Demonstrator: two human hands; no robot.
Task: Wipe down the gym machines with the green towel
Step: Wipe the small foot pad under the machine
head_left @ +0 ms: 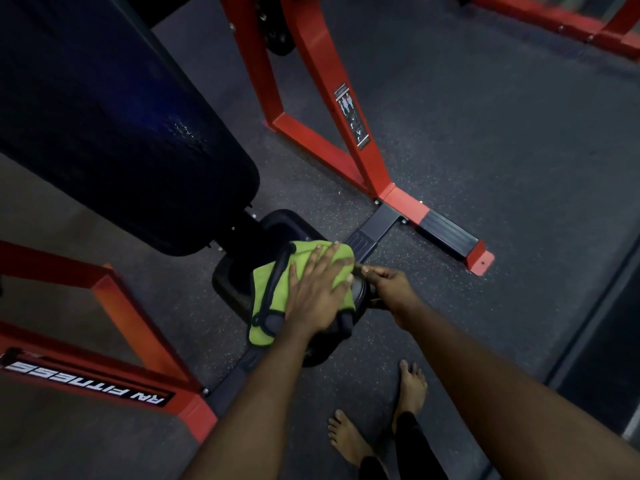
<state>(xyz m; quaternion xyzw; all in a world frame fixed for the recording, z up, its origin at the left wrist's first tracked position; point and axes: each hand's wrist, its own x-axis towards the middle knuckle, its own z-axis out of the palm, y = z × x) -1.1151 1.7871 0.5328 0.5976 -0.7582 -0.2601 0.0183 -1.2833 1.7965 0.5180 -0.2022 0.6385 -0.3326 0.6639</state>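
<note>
Bright green cloth towel lies spread on the small black padded seat, low in mid-scene.

Left hand presses flat on the towel, fingers straight and splayed; a dark strap-like band crosses the towel's left part. The towel's near-left corner overhangs the seat edge. Right hand sits at the seat's right rim, fingers curled round that edge, just beside the towel. Large black back pad looms over the seat's far-left side, close. Red steel frame legs stand to the far right; another red frame lies near left. Dark speckled rubber floor is open to the right of the seat. Bare feet stand near, right of the seat.
</note>
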